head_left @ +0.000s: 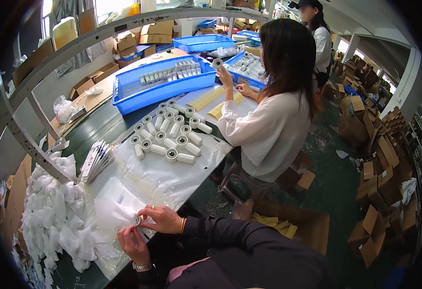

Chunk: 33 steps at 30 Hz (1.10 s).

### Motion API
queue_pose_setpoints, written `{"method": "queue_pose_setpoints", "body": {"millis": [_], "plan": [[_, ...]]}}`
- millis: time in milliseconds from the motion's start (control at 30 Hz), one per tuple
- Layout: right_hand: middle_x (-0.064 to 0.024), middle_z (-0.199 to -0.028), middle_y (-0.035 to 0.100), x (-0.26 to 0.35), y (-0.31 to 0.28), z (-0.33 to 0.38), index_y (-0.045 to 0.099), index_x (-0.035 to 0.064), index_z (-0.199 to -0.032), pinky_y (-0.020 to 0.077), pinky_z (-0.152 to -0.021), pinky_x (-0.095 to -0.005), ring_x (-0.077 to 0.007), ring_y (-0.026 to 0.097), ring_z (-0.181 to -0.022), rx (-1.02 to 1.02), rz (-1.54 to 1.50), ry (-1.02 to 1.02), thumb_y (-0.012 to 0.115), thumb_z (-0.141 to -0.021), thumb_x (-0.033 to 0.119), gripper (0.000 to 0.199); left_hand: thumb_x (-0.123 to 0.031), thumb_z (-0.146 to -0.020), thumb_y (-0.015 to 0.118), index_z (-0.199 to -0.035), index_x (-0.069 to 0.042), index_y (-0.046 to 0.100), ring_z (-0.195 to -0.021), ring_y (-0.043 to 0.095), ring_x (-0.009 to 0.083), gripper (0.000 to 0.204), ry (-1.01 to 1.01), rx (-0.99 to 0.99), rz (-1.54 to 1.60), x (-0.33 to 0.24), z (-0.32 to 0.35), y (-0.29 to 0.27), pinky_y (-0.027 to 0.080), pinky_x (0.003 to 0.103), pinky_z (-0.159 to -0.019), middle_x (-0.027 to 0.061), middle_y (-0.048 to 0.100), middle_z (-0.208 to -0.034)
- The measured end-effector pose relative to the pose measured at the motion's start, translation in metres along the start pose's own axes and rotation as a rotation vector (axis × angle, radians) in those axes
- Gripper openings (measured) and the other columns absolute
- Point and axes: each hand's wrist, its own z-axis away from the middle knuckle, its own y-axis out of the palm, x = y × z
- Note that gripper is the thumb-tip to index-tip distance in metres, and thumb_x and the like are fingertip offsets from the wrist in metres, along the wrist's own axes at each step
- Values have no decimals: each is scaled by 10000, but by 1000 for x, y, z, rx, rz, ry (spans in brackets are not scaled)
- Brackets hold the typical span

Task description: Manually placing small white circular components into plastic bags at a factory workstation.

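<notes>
My left hand, with a watch at its wrist, and my right hand, with a ring and bracelet, meet at the table's near edge. Their closed fingers pinch a small round-headed piece, whose rest is hidden. A translucent white plastic bag spreads out against it; whether the piece sits inside the bag I cannot tell. Farther up lie several white round-headed handles, with dark and silver discs on their heads. A fanned stack of printed flat boxes lies to their left.
A heap of white bags covers the table's left side. Blue bins with more white pieces stand at the back. On the right, a co-worker holds a round-headed piece. An open carton with yellow pieces stands beside my right arm.
</notes>
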Motion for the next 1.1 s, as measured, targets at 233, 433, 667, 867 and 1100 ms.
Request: {"method": "queue_pose_setpoints", "body": {"millis": [233, 433, 667, 867, 1100], "plan": [[-60, -985, 690, 9, -9, -5, 687, 87, -1227, 557, -687, -347, -227, 691, -725, 4, -84, 27, 794, -954, 160, 302, 85, -966, 678, -1074, 29, 663, -934, 637, 357, 123, -4, -13, -4, 5, 0, 0, 518, 461, -835, 169, 652, -1018], [-42, -914, 649, 5, -14, -4, 693, 44, -1193, 500, -597, -280, -113, 578, -597, -87, -216, 48, 783, -949, 72, 262, 77, -972, 677, -1079, 35, 666, -935, 640, 348, 115, -30, -24, 13, 4, -2, 2, 526, 451, -842, 168, 654, -1022], [-39, -865, 645, 3, -2, 5, 717, 46, -1166, 492, -592, -274, -102, 570, -608, -74, -225, 90, 804, -938, 80, 246, 65, -963, 695, -1092, 20, 693, -943, 658, 358, 137, -37, -37, -49, 7, 14, -6, 540, 457, -850, 168, 678, -1033], [-73, -916, 709, 7, -23, -7, 722, 50, -1174, 527, -636, -302, -147, 648, -730, -113, 51, 61, 827, -889, 19, 305, 55, -951, 717, -1101, -13, 704, -980, 691, 360, 165, -2, -73, -54, 16, -5, 8, 552, 444, -885, 155, 721, -1050], [-82, -958, 703, 16, -14, 3, 732, 66, -1167, 540, -793, -389, -271, 656, -862, 5, 278, -35, 888, -854, 148, 360, -34, -923, 798, -1117, -38, 707, -979, 676, 349, 214, -179, -76, 35, 11, 3, -11, 545, 429, -847, 138, 687, -1055]]}}
